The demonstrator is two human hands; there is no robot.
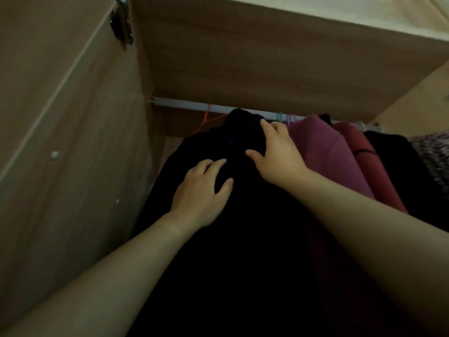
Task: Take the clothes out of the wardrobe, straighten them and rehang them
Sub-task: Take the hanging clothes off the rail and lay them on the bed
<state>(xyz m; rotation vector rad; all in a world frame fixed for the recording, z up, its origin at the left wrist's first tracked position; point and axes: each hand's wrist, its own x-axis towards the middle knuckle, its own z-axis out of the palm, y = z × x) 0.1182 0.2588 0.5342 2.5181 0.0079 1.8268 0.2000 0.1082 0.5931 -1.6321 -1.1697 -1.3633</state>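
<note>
The black garment (218,239), hanging from the rail (194,107) inside the wardrobe (73,117), is being steadied by the left hand (201,193), laid flat and relaxed. Its collar (240,132) is apparently being gripped by the right hand (277,154), likely for straightening.

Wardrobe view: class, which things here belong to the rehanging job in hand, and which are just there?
In the job: black fabric garment; left hand; right hand; white hanging rail; thin orange hanger.
Just there: silver metal door hinge; small white round stud.
</note>
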